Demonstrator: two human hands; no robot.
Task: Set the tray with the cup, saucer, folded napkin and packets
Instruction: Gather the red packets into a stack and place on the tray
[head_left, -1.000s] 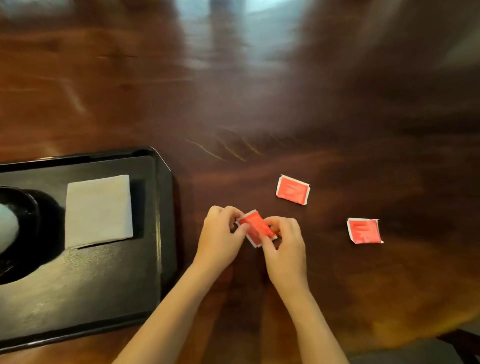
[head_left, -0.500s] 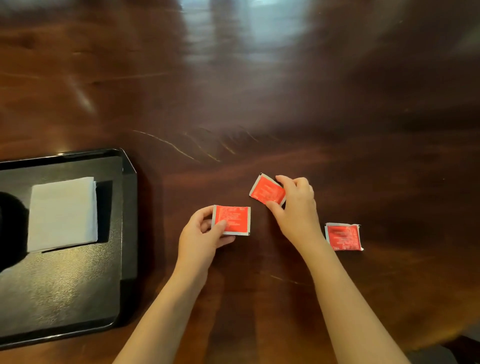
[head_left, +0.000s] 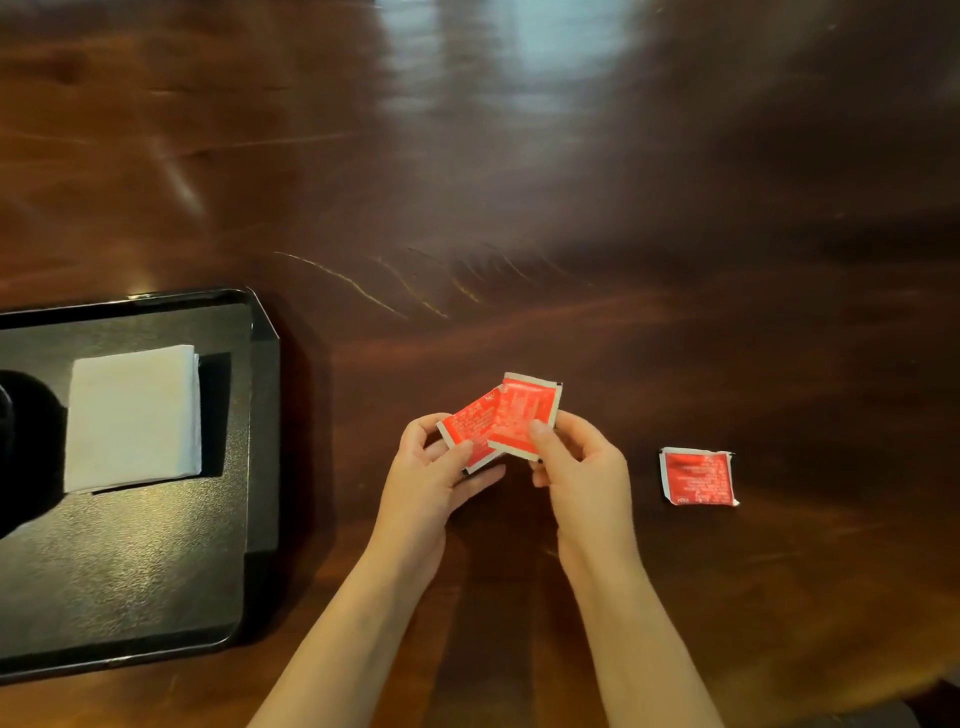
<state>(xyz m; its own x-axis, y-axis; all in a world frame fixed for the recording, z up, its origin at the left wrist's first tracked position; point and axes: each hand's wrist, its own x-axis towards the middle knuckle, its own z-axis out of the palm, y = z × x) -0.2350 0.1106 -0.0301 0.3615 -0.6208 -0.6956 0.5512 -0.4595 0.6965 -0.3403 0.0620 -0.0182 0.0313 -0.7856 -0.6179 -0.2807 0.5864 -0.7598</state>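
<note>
My left hand (head_left: 434, 470) pinches one red packet (head_left: 467, 422) above the table. My right hand (head_left: 582, 467) holds a second red packet (head_left: 524, 413), which overlaps the first one. A third red packet (head_left: 697, 476) lies flat on the wood to the right of my right hand. The black tray (head_left: 262, 395) sits at the left with a folded white napkin (head_left: 132, 415) on it. A dark round saucer (head_left: 23, 447) shows at the tray's left, cut off by the frame edge; the cup is out of view.
The dark polished wooden table (head_left: 571, 234) stretches far ahead and to the right, with light scratches near its middle. The tray's front part (head_left: 130, 571) is bare black surface.
My right hand lifted the second packet off the table and brought it left against the packet in my left hand. The third packet has stayed where it was.
</note>
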